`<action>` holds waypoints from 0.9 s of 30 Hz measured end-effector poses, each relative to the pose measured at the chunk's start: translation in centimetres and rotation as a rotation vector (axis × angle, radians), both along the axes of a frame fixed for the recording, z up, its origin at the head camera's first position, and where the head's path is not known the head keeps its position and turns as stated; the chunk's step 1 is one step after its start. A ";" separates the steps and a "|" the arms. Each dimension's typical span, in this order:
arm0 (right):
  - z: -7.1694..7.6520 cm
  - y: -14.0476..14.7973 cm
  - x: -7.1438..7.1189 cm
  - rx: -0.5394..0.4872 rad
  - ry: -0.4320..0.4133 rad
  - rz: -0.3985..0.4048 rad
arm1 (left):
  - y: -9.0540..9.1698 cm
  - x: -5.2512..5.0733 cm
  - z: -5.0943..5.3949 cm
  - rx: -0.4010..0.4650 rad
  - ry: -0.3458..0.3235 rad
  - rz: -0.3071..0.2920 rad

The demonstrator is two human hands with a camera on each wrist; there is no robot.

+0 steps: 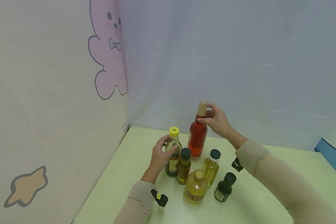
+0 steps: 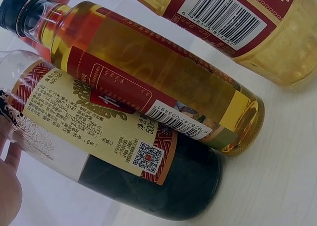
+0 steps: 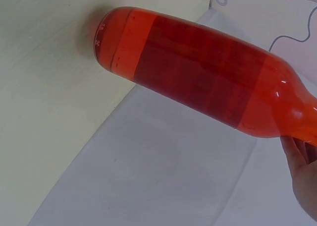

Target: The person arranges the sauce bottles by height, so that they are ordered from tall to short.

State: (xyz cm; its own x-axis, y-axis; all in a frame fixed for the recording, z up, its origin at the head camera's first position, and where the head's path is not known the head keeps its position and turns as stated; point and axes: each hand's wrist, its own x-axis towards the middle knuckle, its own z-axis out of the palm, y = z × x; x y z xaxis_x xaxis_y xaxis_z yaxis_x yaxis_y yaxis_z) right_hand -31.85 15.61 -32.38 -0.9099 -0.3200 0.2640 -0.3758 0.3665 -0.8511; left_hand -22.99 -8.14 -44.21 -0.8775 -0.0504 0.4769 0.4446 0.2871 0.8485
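Note:
My right hand grips the neck of a tall red bottle with a pale wrapped top. That bottle is nearly upright at the back; whether its base touches the table I cannot tell. Around the upper part of a yellow-capped sauce bottle, my left hand curls its thumb and fingers. Dark liquid fills the lower part of this bottle in the left wrist view, behind a cream label. A small dark-capped oil bottle stands close against it. In the right wrist view, the red bottle's body shows clearly.
Nearer me on the pale table stand a round bottle with a gold cap, a yellow oil bottle and a small dark bottle. Grey cloth hangs behind, and a printed cloth on the left.

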 end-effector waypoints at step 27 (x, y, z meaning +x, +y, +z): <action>-1.1 -3.7 -2.4 -0.041 0.038 0.091 | -1.0 0.3 -0.1 0.009 0.011 0.016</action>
State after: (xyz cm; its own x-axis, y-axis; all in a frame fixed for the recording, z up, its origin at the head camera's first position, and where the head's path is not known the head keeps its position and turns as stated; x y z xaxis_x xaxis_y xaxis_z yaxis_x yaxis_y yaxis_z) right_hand -34.24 11.89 -33.49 -0.8667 -0.3893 0.3120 -0.4381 0.2948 -0.8492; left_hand -22.71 -9.17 -44.35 -0.8712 -0.0688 0.4862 0.4496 0.2862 0.8461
